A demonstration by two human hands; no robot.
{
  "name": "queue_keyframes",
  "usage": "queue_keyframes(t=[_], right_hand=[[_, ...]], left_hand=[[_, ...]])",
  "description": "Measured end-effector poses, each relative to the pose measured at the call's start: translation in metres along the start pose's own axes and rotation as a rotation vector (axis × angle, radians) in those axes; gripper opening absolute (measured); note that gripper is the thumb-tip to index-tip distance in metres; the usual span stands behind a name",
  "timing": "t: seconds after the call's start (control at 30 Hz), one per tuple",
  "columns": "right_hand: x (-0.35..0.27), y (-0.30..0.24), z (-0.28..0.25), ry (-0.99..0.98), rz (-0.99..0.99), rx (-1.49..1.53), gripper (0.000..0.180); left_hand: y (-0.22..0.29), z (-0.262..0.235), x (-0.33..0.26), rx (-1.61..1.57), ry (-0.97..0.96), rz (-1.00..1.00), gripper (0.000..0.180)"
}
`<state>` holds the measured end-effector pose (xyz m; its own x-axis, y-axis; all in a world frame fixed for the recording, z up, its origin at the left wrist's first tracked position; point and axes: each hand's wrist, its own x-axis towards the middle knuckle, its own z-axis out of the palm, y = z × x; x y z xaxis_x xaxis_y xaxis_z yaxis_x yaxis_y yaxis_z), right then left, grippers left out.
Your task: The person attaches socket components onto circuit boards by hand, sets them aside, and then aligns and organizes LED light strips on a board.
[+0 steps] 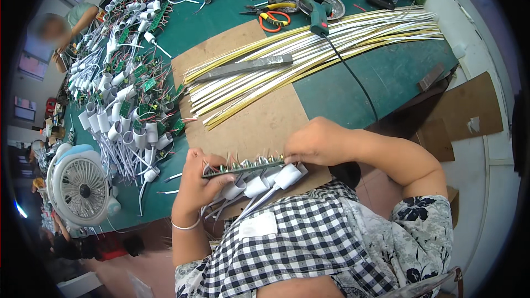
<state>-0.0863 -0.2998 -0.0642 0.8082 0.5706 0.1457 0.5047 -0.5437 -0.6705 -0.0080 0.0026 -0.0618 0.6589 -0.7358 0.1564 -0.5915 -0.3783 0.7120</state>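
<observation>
A long, narrow green circuit board strip [244, 169] stands on edge near my body, small components and thin wires sticking up along its far side. My left hand [197, 182] grips its left end, the thumb pressed along the near face. At the right end, the fingers of my right hand [316, 142] are curled closed against the board; their tips are partly hidden. Several white plastic sleeves [256, 186] with white cables lie just below the board, close to my checked apron [309, 226]. Beneath them is a brown cardboard sheet [248, 124].
Wired white sleeves and small green boards [124, 99] are heaped at the left. Yellow and white strips [248, 85] lie beyond my hands under a grey bar [245, 68]. Farther back are orange-handled scissors [274, 21] and a green corded tool [318, 16]. A fan [83, 187] stands left.
</observation>
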Motion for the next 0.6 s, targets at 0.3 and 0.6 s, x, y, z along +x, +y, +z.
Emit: queue_keyframes(t=[0.3,0.6], right_hand=[[-0.019,-0.001,-0.046,0.353,0.220,0.361,0.025],[0.007,0.002,0.002,0.171,0.116,0.233,0.013]], left_hand=[[-0.019,0.000,0.000,-0.151,-0.031,-0.119,0.028],[-0.014,-0.001,0.005,-0.189,-0.061,-0.159,0.027]])
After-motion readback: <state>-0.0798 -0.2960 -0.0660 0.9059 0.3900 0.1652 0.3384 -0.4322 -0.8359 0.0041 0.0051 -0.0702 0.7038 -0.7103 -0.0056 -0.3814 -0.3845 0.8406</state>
